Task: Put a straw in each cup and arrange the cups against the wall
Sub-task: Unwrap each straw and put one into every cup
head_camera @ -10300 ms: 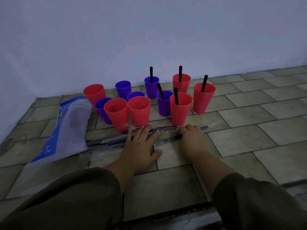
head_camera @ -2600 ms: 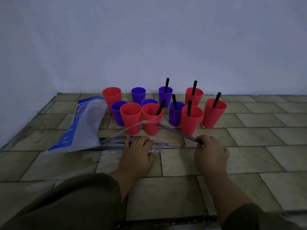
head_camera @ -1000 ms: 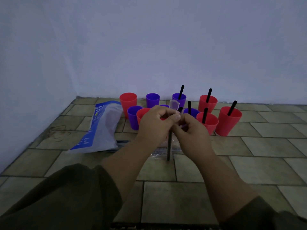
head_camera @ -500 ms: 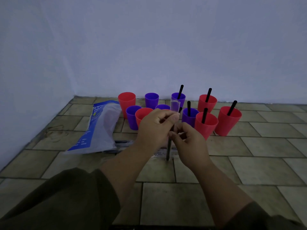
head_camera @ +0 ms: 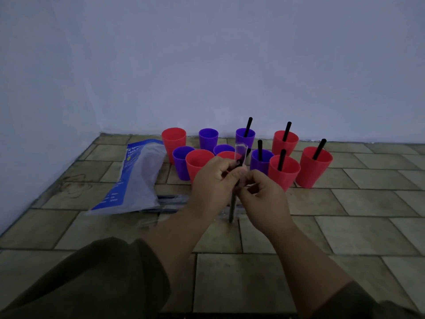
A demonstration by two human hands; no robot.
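Observation:
Several red and purple cups stand in a cluster on the tiled floor near the wall. Black straws stick out of a purple cup (head_camera: 245, 137), a red cup (head_camera: 285, 141), a purple cup (head_camera: 261, 161), a red cup (head_camera: 284, 171) and a red cup (head_camera: 314, 165). In front of the cluster I hold a wrapped straw (head_camera: 231, 208) upright. My left hand (head_camera: 213, 180) pinches the clear wrapper (head_camera: 241, 149) at its top. My right hand (head_camera: 262, 194) pinches the straw just below. The red cup (head_camera: 199, 163), purple cup (head_camera: 182, 161), red cup (head_camera: 173, 140) and purple cup (head_camera: 208, 138) hold no straw.
A blue and white plastic bag (head_camera: 135, 178) lies on the floor to the left. More wrapped straws (head_camera: 171, 200) lie on the tiles between the bag and my hands. A side wall (head_camera: 46, 111) closes the left; the tiled floor (head_camera: 368, 215) stretches right.
Since a second ago my hands have stayed on the upright straw; the left hand has worked the clear wrapper a little higher off its top. The cups have not moved.

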